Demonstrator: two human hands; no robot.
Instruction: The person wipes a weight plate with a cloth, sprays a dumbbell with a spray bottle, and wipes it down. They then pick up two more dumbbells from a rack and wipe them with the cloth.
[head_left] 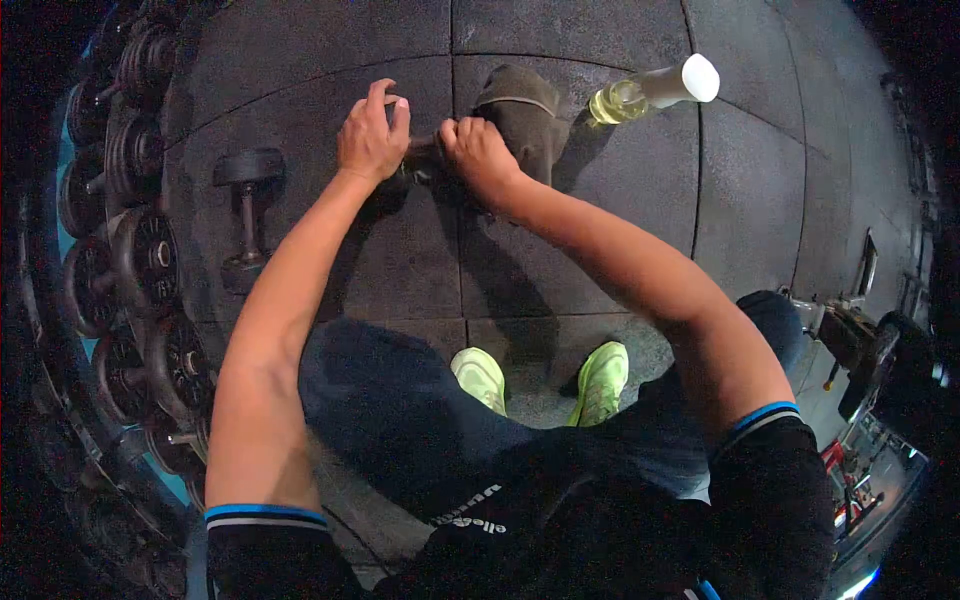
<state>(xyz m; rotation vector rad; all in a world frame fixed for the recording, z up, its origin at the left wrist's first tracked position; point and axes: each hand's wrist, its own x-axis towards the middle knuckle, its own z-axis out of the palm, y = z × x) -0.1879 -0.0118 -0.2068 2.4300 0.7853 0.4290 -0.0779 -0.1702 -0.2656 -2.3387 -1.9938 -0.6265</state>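
My left hand (374,138) is over the near-left end of a dark dumbbell (424,150), its thumb and fingers apart and curved; nothing shows between them. My right hand (482,158) is closed with bent fingers on a dark grey-brown cloth (522,118), beside the dumbbell's handle. The cloth is bunched up and covers the dumbbell's right end. Part of the left end is hidden under my left hand and in shadow. To the right of the cloth, a bottle (650,88) with a white top and yellowish liquid is on the floor.
A second dumbbell (249,215) is on the black rubber floor tiles (600,260) to the left. A rack of several weights (150,255) runs along the left side. My yellow-green shoes (480,378) are below my hands. Gym equipment (850,335) stands at the right.
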